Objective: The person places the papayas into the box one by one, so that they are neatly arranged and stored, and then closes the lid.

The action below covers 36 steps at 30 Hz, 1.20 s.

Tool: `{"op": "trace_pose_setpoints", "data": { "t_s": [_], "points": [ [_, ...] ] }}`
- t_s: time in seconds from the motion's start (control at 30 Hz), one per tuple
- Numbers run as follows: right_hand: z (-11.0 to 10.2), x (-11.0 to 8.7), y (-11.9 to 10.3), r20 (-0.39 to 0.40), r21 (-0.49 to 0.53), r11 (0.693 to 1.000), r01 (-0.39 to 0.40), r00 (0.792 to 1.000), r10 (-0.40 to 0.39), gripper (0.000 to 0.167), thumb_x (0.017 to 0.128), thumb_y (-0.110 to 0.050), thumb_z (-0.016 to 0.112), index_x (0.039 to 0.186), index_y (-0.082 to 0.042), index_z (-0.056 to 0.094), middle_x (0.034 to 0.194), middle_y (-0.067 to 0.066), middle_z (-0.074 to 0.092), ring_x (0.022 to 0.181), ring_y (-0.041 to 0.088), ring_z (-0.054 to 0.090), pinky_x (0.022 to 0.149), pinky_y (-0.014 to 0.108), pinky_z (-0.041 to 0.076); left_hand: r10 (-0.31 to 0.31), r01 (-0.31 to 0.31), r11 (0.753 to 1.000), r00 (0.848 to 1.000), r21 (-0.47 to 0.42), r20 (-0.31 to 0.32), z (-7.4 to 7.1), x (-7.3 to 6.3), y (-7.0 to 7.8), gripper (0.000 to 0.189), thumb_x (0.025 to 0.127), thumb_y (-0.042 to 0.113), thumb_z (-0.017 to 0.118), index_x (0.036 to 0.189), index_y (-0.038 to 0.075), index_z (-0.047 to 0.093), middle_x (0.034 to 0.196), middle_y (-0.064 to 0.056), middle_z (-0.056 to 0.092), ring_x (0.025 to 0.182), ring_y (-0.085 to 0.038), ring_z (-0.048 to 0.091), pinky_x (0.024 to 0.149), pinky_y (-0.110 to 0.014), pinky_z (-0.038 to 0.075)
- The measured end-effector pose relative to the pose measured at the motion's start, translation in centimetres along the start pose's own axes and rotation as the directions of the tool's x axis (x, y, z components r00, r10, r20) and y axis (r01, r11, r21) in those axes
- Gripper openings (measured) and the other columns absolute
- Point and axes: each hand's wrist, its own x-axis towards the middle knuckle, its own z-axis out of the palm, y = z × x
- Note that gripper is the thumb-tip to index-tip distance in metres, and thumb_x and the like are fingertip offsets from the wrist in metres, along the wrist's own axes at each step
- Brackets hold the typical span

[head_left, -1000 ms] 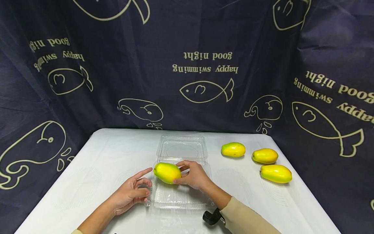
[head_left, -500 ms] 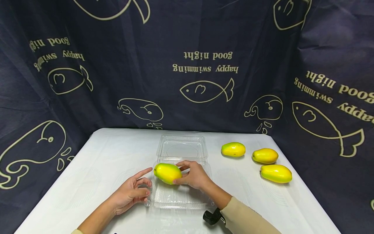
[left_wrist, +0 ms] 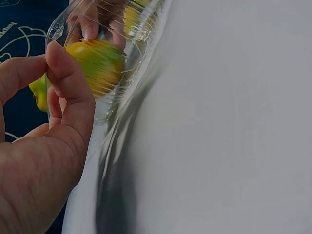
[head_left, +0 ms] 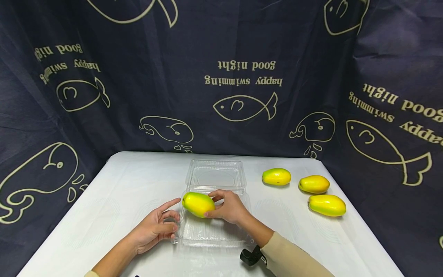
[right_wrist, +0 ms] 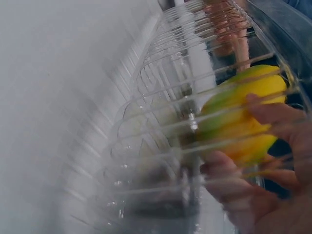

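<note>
A yellow-green papaya point(head_left: 198, 204) is over the base of the clear plastic clamshell container point(head_left: 216, 235), toward its left side. My right hand point(head_left: 228, 207) grips the papaya's right end, thumb on the near side and fingers behind; the right wrist view shows the papaya point(right_wrist: 243, 114) through the ribbed clear wall. At the container's left rim, my left hand point(head_left: 155, 229) pinches the edge between thumb and curled fingers, with the index finger stretched toward the papaya's tip. The left wrist view shows this hand point(left_wrist: 53, 136) at the clear rim.
The container's lid point(head_left: 216, 177) lies folded back, away from me. To the right on the white table point(head_left: 121, 184) lie a papaya point(head_left: 276, 177) farther back, another papaya point(head_left: 314, 184), and a third papaya point(head_left: 327, 206). A dark fish-print curtain point(head_left: 166, 77) stands behind.
</note>
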Motion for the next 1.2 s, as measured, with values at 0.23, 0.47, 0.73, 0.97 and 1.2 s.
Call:
{"op": "trace_pose_setpoints", "data": {
  "t_s": [0.23, 0.47, 0.73, 0.97, 1.2],
  "points": [
    [0.15, 0.08, -0.09, 0.006, 0.021, 1.0, 0.0, 1.0, 0.0, 0.054, 0.071, -0.014, 0.094, 0.119, -0.008, 0.07, 0.113, 0.016, 0.072, 0.085, 0.023, 0.076, 0.075, 0.029, 0.062, 0.0, 0.0, 1.0, 1.0, 0.0, 0.003, -0.03, -0.04, 0.02, 0.092, 0.094, -0.01, 0.061, 0.165, 0.013, 0.007, 0.109, 0.002, 0.055, 0.079, -0.009, 0.06, 0.071, -0.024, 0.059],
    [0.13, 0.09, -0.02, 0.015, 0.035, 0.999, -0.013, 1.0, 0.013, 0.058, 0.071, -0.012, 0.094, 0.123, -0.007, 0.068, 0.113, 0.017, 0.071, 0.085, 0.025, 0.077, 0.074, 0.03, 0.063, 0.006, -0.006, 1.0, 1.0, -0.002, 0.011, -0.05, -0.04, -0.02, 0.091, 0.094, -0.01, 0.06, 0.165, 0.012, 0.007, 0.109, 0.002, 0.055, 0.079, -0.008, 0.06, 0.071, -0.023, 0.06],
    [0.05, -0.03, 0.04, 0.012, 0.003, 1.0, -0.004, 1.0, 0.004, 0.059, 0.072, -0.016, 0.094, 0.126, -0.008, 0.07, 0.116, 0.017, 0.071, 0.086, 0.023, 0.076, 0.078, 0.032, 0.062, 0.008, -0.008, 1.0, 1.0, -0.001, 0.007, 0.03, 0.0, 0.04, 0.092, 0.094, -0.011, 0.06, 0.165, 0.012, 0.006, 0.109, 0.003, 0.056, 0.078, -0.009, 0.061, 0.071, -0.023, 0.06],
    [0.0, -0.12, 0.2, 0.006, -0.013, 1.0, -0.004, 1.0, 0.004, 0.06, 0.072, -0.02, 0.094, 0.126, -0.01, 0.07, 0.116, 0.015, 0.072, 0.09, 0.023, 0.075, 0.079, 0.032, 0.062, 0.004, -0.004, 1.0, 1.0, 0.012, -0.002, 0.07, -0.07, 0.09, 0.091, 0.094, -0.01, 0.061, 0.164, 0.011, 0.007, 0.109, 0.002, 0.056, 0.078, -0.009, 0.06, 0.071, -0.024, 0.06],
    [-0.06, -0.21, 0.19, 0.002, -0.021, 1.0, -0.012, 1.0, 0.012, 0.062, 0.072, -0.023, 0.095, 0.127, -0.011, 0.07, 0.116, 0.014, 0.072, 0.085, 0.017, 0.075, 0.077, 0.029, 0.061, 0.0, 0.0, 1.0, 1.0, 0.009, -0.004, 0.1, -0.08, 0.13, 0.092, 0.094, -0.01, 0.062, 0.165, 0.011, 0.008, 0.109, 0.002, 0.056, 0.078, -0.009, 0.06, 0.071, -0.023, 0.06]
  ]
}}
